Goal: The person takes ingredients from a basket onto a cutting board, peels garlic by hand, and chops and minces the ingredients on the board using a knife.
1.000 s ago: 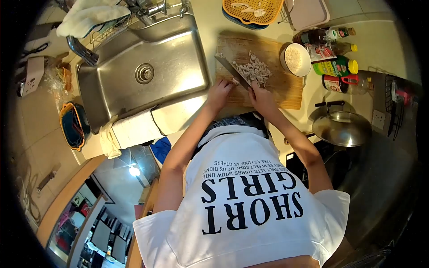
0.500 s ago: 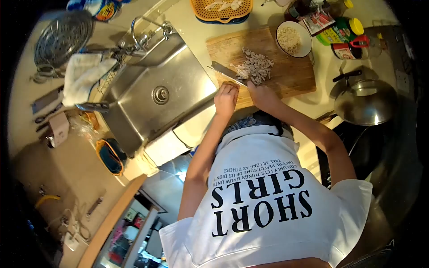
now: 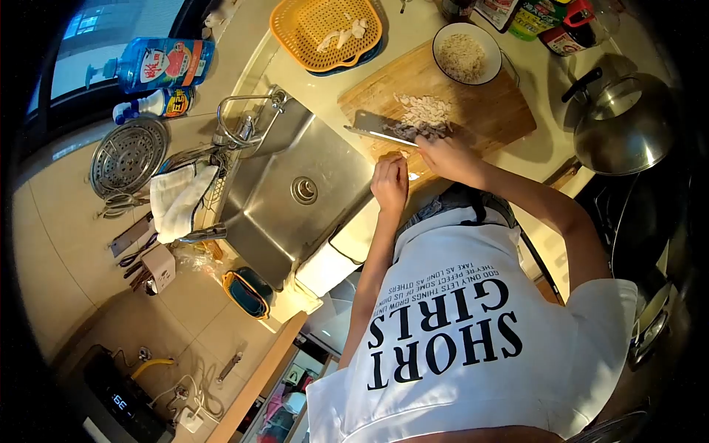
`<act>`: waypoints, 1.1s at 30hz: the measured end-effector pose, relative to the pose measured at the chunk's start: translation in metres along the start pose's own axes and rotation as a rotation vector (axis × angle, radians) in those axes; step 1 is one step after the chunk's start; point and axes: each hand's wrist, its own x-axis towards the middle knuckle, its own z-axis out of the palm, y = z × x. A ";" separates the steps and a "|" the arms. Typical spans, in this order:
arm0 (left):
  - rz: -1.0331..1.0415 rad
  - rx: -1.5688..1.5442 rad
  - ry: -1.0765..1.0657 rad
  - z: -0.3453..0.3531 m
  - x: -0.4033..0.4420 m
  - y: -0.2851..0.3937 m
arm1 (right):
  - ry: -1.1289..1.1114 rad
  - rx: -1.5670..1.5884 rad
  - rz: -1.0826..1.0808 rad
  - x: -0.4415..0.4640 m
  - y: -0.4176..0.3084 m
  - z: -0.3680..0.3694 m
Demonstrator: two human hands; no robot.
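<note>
My right hand (image 3: 450, 157) grips the handle of a knife (image 3: 380, 135), whose blade lies over the near left part of a wooden cutting board (image 3: 502, 122). Just beyond the blade is a pile of pale chopped pieces (image 3: 425, 111). My left hand (image 3: 390, 181) is at the board's near left edge with its fingers bent together, close to the blade; a small piece shows at its fingertips, too small to name. A white bowl (image 3: 467, 53) of finely chopped pale food stands at the board's far edge.
An orange basket (image 3: 314, 37) with pale pieces sits beyond the board. The steel sink (image 3: 332, 159) is left of my hands. Sauce bottles (image 3: 538, 16) and a lidded pan (image 3: 624, 125) stand on the right. A dish rack with a white cloth (image 3: 177, 201) is beyond the sink's left side.
The view has turned and shifted left, so the counter things appear rotated and soap bottles have come into view. The knife remains in my right hand, and its blade appears more level.
</note>
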 end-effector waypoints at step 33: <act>-0.038 -0.176 0.004 0.010 0.056 0.027 | 0.222 0.086 0.156 -0.003 0.008 -0.071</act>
